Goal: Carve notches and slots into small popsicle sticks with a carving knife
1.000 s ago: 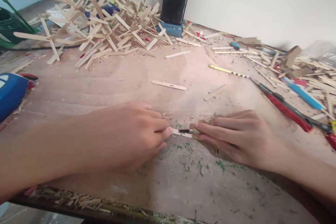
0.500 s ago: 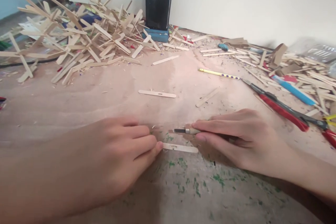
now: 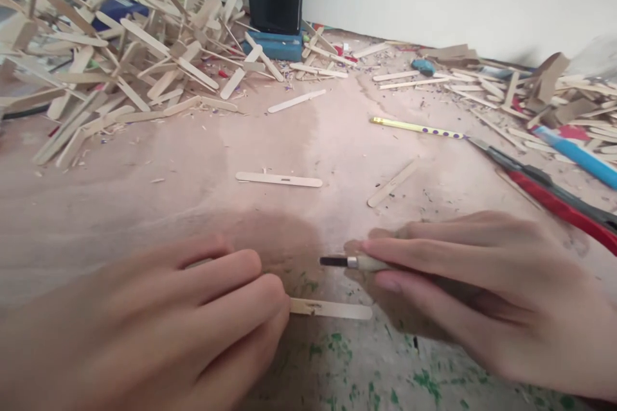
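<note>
A flat wooden stick (image 3: pixel 331 309) lies on the worn tabletop (image 3: pixel 159 205), close to the near edge, with a small dark notch near its left end. The left hand (image 3: pixel 159 334) rests palm down with its fingertips (image 3: pixel 277 300) pressing that left end flat against the wood, so it pins the stick rather than wrapping around it. Just beyond the stick's right half, the right hand (image 3: pixel 482 289) is closed around a small carving tool (image 3: pixel 354 262), pale handle between thumb and fingers, the short dark blade poking out to the left and held a little clear of the stick.

Farther back, a second notched stick (image 3: pixel 278 178) lies alone in the middle of the table, and another plain one (image 3: pixel 393 182) sits at a slant to its right. A yellow pencil with purple dots (image 3: pixel 417 128) lies behind that, near red-handled pliers (image 3: pixel 554 196) and a blue pen (image 3: pixel 576 157). On the far left is a big tangled heap of glued sticks (image 3: pixel 120 58); a dark upright box on a blue base (image 3: pixel 274 0) stands against the white wall
</note>
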The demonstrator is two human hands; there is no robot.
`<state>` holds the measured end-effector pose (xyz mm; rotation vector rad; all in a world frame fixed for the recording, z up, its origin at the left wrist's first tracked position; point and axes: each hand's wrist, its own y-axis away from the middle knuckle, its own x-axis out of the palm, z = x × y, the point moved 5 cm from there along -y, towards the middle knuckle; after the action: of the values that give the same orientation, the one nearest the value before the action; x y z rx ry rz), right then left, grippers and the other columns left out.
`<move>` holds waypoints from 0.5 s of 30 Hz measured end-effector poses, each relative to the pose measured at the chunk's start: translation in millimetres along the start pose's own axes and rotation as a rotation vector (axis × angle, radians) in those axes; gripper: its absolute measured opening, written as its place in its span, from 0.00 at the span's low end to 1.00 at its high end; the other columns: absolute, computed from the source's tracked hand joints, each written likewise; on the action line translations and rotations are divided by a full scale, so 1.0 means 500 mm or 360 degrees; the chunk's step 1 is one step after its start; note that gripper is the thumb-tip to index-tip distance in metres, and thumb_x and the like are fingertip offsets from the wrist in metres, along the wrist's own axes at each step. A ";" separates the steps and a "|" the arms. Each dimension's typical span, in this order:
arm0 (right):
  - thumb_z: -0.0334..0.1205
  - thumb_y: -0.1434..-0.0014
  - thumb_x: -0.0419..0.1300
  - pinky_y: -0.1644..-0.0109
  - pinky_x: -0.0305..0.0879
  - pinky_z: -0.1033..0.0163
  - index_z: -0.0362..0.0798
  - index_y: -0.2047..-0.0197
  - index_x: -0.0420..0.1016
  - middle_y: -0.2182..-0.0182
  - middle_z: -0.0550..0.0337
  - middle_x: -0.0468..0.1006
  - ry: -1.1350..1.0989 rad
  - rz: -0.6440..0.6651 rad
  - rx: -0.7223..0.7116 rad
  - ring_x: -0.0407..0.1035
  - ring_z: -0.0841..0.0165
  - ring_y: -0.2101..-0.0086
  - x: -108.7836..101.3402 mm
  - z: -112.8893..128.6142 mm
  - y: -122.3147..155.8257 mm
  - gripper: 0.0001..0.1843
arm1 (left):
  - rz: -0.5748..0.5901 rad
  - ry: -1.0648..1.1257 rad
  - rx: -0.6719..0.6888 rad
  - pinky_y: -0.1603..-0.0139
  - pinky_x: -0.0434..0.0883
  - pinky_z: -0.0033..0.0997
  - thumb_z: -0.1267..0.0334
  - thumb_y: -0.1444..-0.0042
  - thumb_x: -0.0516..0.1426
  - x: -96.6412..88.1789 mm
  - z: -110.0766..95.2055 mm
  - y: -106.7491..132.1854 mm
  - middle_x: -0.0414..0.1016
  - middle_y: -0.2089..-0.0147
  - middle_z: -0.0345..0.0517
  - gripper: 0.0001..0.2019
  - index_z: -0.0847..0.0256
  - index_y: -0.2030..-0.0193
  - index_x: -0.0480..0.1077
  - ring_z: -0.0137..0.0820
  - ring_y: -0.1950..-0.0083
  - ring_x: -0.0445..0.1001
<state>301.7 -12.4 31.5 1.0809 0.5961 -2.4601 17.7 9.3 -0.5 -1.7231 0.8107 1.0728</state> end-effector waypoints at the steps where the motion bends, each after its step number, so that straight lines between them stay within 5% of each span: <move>1: 0.32 0.12 0.65 0.66 0.82 0.65 0.47 0.38 0.90 0.59 0.59 0.95 -0.0025 -0.0028 0.0041 0.88 0.70 0.67 -0.001 -0.002 0.000 0.11 | -0.0012 0.0004 -0.0017 0.02 0.52 0.33 0.70 0.17 0.53 -0.004 0.001 -0.002 0.91 0.36 0.27 0.19 0.45 0.39 0.83 0.31 0.34 0.82; 5: 0.33 0.15 0.66 0.76 0.76 0.67 0.57 0.32 0.87 0.57 0.61 0.96 -0.0060 -0.0187 0.0257 0.87 0.67 0.70 -0.009 -0.009 0.002 0.16 | 0.0049 0.0008 0.0076 0.00 0.47 0.32 0.69 0.17 0.52 -0.019 0.009 -0.002 0.88 0.28 0.26 0.23 0.46 0.29 0.81 0.30 0.25 0.78; 7: 0.38 0.17 0.71 0.77 0.76 0.68 0.60 0.37 0.87 0.58 0.62 0.95 -0.0075 -0.0295 0.0377 0.86 0.66 0.70 -0.020 -0.013 0.001 0.11 | 0.0088 0.0034 0.0187 0.03 0.54 0.32 0.73 0.19 0.49 -0.023 0.012 -0.010 0.89 0.31 0.32 0.24 0.51 0.29 0.80 0.31 0.28 0.80; 10: 0.44 0.23 0.79 0.74 0.79 0.70 0.58 0.51 0.89 0.62 0.63 0.92 -0.0208 -0.0464 0.0537 0.84 0.68 0.71 -0.045 -0.021 -0.001 0.04 | 0.0122 0.0149 0.0226 0.35 0.83 0.37 0.74 0.17 0.49 -0.022 0.021 -0.038 0.88 0.49 0.37 0.18 0.54 0.44 0.79 0.35 0.51 0.82; 12: 0.44 0.28 0.82 0.80 0.69 0.71 0.58 0.54 0.93 0.66 0.64 0.90 -0.0313 -0.0577 0.0632 0.78 0.71 0.76 -0.062 -0.023 -0.001 0.05 | 0.0069 0.0149 0.0200 0.49 0.82 0.38 0.73 0.13 0.49 -0.022 0.024 -0.060 0.87 0.51 0.39 0.17 0.55 0.47 0.78 0.35 0.55 0.81; 15: 0.44 0.29 0.84 0.82 0.64 0.68 0.58 0.51 0.98 0.69 0.61 0.86 -0.0331 -0.0659 0.0618 0.78 0.68 0.76 -0.077 -0.008 -0.001 0.05 | 0.0007 0.0060 0.0179 0.53 0.81 0.39 0.68 0.09 0.50 -0.022 0.025 -0.085 0.88 0.53 0.43 0.20 0.57 0.53 0.80 0.36 0.58 0.82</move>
<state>328.0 -3.1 58.3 0.8794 0.3037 -3.0973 46.0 36.7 22.3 -1.6514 0.8823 0.9817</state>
